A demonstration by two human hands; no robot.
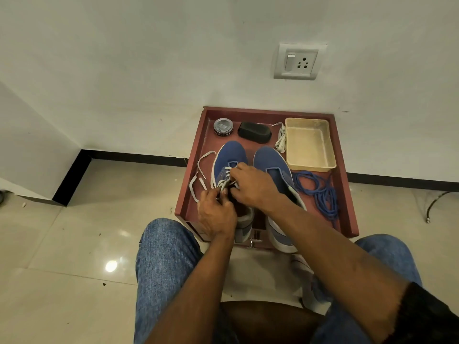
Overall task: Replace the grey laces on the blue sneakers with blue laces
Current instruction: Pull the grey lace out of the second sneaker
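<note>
Maroon wooden tray (344, 175) on the tiled floor (62, 244) carries the pair of blue sneakers, toes toward its far edge and heels hanging over the near edge. The left sneaker (229, 157) still has its grey lace (202, 170) threaded through the eyelets, with loose ends looping out toward the tray's left edge. The left hand (216, 214) has its fingers curled round that lace at the shoe's throat, and the right hand (250, 184) pinches the same lace just beside it, over the eyelets. The right sneaker (270, 162) stands just beside the first, its eyelets bare. A second grey lace (280, 139) lies bundled near the far edge, between a black brush (254, 132) and a cream plastic basket (310, 145) in the far right corner. A round polish tin (223, 126) sits in the far left corner. The blue laces (320, 194) lie in a loose tangle along the right edge, near the basket and apart from both hands. The person's knees in blue jeans (164, 256) flank the tray's near edge
</note>
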